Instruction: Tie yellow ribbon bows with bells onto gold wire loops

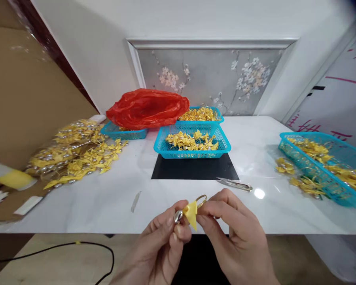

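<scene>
Between my two hands, over the table's front edge, is a yellow ribbon bow with a silver bell-like bead at its left end and a gold-coloured loop at its upper right. My left hand pinches the silver bead between thumb and fingers. On the other side, my right hand has thumb and forefinger pressed together at the ribbon's right edge, close under the loop. The exact spot that the right fingertips grip is partly hidden. Thread snips lie on the table just beyond my right hand.
A blue basket of yellow bows sits on a black mat. Behind it are more blue baskets and a red plastic bag. Bunched bows lie left. Another blue basket stands right, with loose bows beside it.
</scene>
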`<action>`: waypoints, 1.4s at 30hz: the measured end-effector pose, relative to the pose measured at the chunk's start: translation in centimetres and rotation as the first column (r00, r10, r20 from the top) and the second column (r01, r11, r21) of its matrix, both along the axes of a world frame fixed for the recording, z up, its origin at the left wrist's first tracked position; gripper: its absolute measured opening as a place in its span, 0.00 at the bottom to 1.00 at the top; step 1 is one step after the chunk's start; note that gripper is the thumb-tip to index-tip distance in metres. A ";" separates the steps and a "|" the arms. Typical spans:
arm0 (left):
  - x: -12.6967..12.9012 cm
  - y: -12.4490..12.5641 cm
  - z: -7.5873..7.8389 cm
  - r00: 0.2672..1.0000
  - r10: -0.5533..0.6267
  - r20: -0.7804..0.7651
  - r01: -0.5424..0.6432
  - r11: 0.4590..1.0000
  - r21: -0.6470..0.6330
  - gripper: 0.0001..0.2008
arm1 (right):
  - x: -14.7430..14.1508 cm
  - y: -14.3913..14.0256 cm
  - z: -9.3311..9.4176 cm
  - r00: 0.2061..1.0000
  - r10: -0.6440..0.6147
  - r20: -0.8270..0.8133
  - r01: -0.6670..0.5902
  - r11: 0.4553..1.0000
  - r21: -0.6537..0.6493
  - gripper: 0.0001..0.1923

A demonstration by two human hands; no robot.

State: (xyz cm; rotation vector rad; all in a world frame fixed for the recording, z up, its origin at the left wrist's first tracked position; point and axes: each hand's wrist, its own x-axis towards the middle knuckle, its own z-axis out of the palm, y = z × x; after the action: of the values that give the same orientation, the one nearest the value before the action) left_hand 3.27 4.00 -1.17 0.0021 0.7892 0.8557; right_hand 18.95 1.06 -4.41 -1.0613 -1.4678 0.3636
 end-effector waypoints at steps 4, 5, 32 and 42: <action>0.4 0.1 0.1 0.992 0.075 0.100 -0.063 0.991 -0.120 0.19 | 0.0 0.0 0.2 1.000 -0.024 -0.016 0.024 1.000 -0.005 0.08; 0.4 0.1 0.1 0.988 0.096 0.125 -0.078 0.987 -0.142 0.20 | -0.1 0.0 0.3 0.999 -0.028 -0.023 0.028 1.000 -0.008 0.08; 1.5 -0.3 -0.2 0.975 0.023 -0.221 0.003 0.993 0.117 0.18 | 0.1 0.1 0.2 0.999 -0.047 0.002 0.047 0.998 -0.032 0.09; 1.7 -0.2 -0.5 0.983 0.011 -0.181 0.011 0.992 0.122 0.16 | 0.6 -0.3 -0.7 0.996 -0.012 0.089 0.016 0.999 -0.046 0.11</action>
State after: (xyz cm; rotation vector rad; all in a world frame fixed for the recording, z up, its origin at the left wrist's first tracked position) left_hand 4.98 3.79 -1.67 0.1913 0.9063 0.9114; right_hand 19.57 0.72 -5.08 -1.1369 -1.5361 0.3464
